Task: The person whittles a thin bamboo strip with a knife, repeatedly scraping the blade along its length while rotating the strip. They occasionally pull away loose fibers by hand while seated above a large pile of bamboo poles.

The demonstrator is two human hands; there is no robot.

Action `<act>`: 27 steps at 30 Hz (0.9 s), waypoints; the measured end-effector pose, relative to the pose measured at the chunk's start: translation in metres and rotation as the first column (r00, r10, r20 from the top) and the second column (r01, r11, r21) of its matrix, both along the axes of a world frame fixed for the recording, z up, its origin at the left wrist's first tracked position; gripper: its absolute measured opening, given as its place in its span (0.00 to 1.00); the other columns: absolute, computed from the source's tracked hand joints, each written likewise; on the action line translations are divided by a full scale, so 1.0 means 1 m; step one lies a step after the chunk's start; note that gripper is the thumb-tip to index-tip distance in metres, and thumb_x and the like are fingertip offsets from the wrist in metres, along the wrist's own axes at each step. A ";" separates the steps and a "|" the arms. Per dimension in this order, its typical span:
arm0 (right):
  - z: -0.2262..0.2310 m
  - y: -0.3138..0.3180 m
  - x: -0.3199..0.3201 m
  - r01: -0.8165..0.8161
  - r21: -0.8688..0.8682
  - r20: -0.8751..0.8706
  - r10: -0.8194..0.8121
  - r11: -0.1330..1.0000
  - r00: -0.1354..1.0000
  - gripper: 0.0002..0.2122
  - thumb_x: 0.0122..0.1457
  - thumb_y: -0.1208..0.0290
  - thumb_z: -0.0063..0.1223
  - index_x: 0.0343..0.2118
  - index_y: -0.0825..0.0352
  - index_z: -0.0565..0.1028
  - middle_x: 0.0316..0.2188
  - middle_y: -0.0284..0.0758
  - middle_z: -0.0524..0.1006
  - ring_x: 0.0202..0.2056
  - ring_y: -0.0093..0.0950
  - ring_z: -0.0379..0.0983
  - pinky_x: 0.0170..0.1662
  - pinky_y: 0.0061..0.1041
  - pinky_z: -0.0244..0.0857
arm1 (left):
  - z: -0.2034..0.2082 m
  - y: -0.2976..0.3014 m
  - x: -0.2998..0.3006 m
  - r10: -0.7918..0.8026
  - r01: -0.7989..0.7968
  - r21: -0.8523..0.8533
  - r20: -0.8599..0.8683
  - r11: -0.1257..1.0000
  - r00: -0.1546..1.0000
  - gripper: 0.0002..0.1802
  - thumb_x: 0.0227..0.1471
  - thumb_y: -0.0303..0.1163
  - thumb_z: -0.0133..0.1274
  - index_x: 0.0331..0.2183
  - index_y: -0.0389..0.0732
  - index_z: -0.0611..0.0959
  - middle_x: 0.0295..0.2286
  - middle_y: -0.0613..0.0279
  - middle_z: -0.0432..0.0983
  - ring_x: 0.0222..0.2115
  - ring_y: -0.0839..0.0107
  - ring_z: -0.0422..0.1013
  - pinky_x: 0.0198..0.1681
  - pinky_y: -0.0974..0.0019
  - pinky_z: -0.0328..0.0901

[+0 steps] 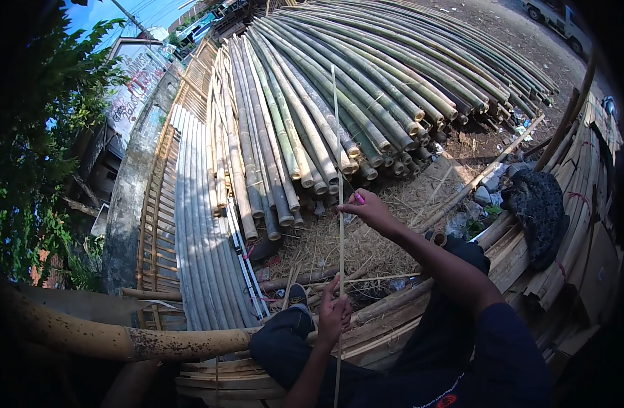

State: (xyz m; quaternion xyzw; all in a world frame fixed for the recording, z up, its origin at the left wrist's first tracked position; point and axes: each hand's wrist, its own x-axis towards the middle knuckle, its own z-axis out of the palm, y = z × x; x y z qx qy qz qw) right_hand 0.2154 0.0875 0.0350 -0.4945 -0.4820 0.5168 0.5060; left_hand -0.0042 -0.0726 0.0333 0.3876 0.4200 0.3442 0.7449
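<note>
A long, thin bamboo strip (pixel 341 245) stands nearly upright in front of me, from my lap to above the pole ends. My left hand (pixel 334 314) is closed round its lower part. Higher up, my right hand (pixel 370 211) is closed, with its fingertips against the strip. A small pink thing (pixel 359 198) shows at the fingers of that hand; a thin dark line runs from it toward the strip. Its kind is too small to make out. My bent knees lie on either side of the strip.
A large stack of bamboo poles (pixel 305 122) fans out ahead. Corrugated sheets (pixel 200 224) and a bamboo lattice (pixel 155 204) lie left. One thick bamboo pole (pixel 155 343) crosses at lower left. Split bamboo (pixel 570 177) and dark cloth (pixel 535 216) are right, and a truck (pixel 560 24) stands far off.
</note>
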 end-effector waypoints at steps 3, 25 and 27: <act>0.004 0.010 0.010 -0.071 -0.084 -0.101 0.062 0.994 0.993 0.09 0.53 0.65 0.58 0.27 0.65 0.73 0.16 0.24 0.66 0.17 0.13 0.59 0.19 0.16 0.51 | -0.001 0.024 0.000 -0.051 0.053 0.045 -0.049 0.998 0.997 0.27 0.60 0.33 0.39 0.59 0.50 0.53 0.15 0.69 0.58 0.10 0.84 0.51 0.11 0.80 0.49; -0.021 0.012 -0.013 -0.330 0.246 0.816 -0.011 0.912 0.577 0.12 0.47 0.62 0.50 0.18 0.66 0.74 0.19 0.44 0.73 0.24 0.47 0.70 0.30 0.44 0.63 | 0.008 0.088 0.022 0.092 -0.077 -0.102 0.153 0.992 0.984 0.13 0.61 0.35 0.40 0.47 0.47 0.65 0.16 0.72 0.54 0.11 0.86 0.48 0.11 0.80 0.43; -0.019 0.016 -0.007 -0.242 0.261 0.806 -0.074 0.934 0.587 0.12 0.46 0.62 0.50 0.17 0.66 0.74 0.18 0.45 0.73 0.24 0.47 0.69 0.29 0.44 0.62 | 0.008 0.076 0.025 0.090 -0.078 -0.099 0.121 0.992 0.989 0.13 0.61 0.35 0.41 0.47 0.47 0.64 0.15 0.72 0.54 0.11 0.86 0.49 0.10 0.80 0.43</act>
